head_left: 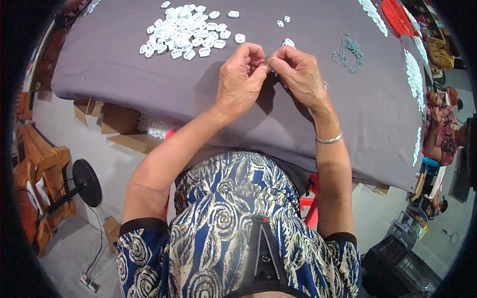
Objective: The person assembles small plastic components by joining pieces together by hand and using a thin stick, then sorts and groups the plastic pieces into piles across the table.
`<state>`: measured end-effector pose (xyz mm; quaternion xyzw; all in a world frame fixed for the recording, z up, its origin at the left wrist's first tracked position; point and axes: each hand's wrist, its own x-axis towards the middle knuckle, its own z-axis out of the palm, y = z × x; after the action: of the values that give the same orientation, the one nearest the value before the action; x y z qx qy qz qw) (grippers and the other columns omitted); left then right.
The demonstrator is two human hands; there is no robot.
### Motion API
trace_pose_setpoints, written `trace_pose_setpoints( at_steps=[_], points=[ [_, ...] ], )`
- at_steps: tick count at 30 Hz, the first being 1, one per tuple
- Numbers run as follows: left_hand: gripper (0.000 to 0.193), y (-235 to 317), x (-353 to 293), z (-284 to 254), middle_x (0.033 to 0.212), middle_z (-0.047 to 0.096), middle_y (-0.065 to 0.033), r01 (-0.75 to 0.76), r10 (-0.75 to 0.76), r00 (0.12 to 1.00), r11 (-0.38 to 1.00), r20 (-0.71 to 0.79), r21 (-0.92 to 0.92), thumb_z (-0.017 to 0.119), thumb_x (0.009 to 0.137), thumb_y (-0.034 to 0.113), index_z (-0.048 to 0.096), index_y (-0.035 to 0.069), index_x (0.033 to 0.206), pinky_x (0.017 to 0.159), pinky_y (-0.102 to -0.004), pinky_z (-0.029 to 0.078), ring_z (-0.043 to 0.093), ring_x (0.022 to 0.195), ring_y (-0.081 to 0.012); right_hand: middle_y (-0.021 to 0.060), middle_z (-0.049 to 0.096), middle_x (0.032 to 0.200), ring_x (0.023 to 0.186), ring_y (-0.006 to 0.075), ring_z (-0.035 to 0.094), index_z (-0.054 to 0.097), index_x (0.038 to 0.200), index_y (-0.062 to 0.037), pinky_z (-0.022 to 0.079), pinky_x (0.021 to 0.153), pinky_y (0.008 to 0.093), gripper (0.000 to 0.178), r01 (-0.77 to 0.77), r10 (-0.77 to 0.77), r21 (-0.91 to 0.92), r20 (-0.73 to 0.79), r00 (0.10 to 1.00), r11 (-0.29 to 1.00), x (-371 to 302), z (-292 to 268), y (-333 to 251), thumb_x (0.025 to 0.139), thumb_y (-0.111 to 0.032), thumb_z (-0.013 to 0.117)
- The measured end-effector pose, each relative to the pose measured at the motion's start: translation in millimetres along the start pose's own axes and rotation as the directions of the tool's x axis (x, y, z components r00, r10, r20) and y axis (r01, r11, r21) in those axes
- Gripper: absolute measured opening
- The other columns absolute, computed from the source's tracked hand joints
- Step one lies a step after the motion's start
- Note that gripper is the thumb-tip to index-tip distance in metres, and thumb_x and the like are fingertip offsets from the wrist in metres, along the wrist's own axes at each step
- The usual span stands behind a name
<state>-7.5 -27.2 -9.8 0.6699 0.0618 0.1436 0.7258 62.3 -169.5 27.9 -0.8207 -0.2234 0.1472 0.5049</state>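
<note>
Over the grey cloth-covered table (164, 94), my left hand (242, 74) and my right hand (299, 74) meet fingertip to fingertip. Both are closed in a pinch, and what sits between the fingers is too small and hidden to name. Left of them, toward the far side, lies a heap of small white plastic pieces with holes (184, 32). One white piece (240, 38) rests just beyond my left fingers, another (288, 43) just beyond my right. To the right is a loose pile of small grey screws or pins (349, 54).
Rows of small white pieces (414, 79) line the table's right edge, near a red tray (397, 17). Under the table's left part, an open cardboard box (121, 121) holds white pieces. A black fan (87, 183) stands at the left. Other people (442, 124) sit at the far right.
</note>
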Motion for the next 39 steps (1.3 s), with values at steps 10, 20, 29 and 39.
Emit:
trace_pose_setpoints(
  at_steps=[10,20,29,39],
  points=[
    [0.018,0.6,3.1,-2.7,0.088,0.06,-0.0013,0.019,-0.02,0.997,1.0,0.072,0.015,0.06,0.09,-0.004,0.052,0.002,0.105,0.067,-0.0218,0.051,0.058,0.078,-0.0066,-0.003,0.055,0.066,0.06,0.0023,0.052,0.065,0.088,-0.0042,0.042,0.045,0.0179,0.023,-0.141,0.135,0.184,0.045,0.99,0.973,-3.3,-2.7,-7.1,0.095,-0.025,0.058],
    [0.019,3.2,4.3,-3.7,0.085,0.059,-0.0018,0.018,-0.021,0.997,0.999,0.072,0.046,0.063,0.089,0.0,0.053,0.003,0.106,0.062,-0.0213,0.051,0.058,0.074,-0.0068,-0.0008,0.058,0.073,0.058,0.003,0.051,0.064,0.088,-0.0033,0.042,0.046,0.0182,0.026,-0.119,0.149,0.328,-0.066,0.987,0.937,0.0,-9.3,-7.4,0.097,-0.026,0.054],
    [0.019,8.2,6.3,-8.7,0.084,0.057,-0.0003,0.041,-0.051,0.995,0.992,0.083,0.122,0.064,0.088,0.001,0.053,0.004,0.103,0.056,-0.0197,0.046,0.054,0.07,-0.0044,0.0012,0.063,0.074,0.063,0.0068,0.054,0.065,0.092,-0.0013,0.046,0.06,0.0245,0.012,0.001,-0.056,-0.12,-0.46,0.886,0.993,10.7,-38.3,22.1,0.092,-0.012,0.06],
    [0.019,6.3,8.1,-6.4,0.085,0.056,-0.0002,0.046,-0.055,0.996,0.992,0.071,0.12,0.063,0.088,0.001,0.053,0.003,0.104,0.056,-0.0196,0.046,0.053,0.07,-0.0042,0.0088,0.061,0.086,0.08,0.0258,0.06,0.066,0.092,-0.0036,0.05,0.073,0.0368,0.01,0.158,-0.349,-0.537,-0.275,0.896,0.829,26.6,-23.0,20.5,0.087,-0.011,0.062]
  ],
)
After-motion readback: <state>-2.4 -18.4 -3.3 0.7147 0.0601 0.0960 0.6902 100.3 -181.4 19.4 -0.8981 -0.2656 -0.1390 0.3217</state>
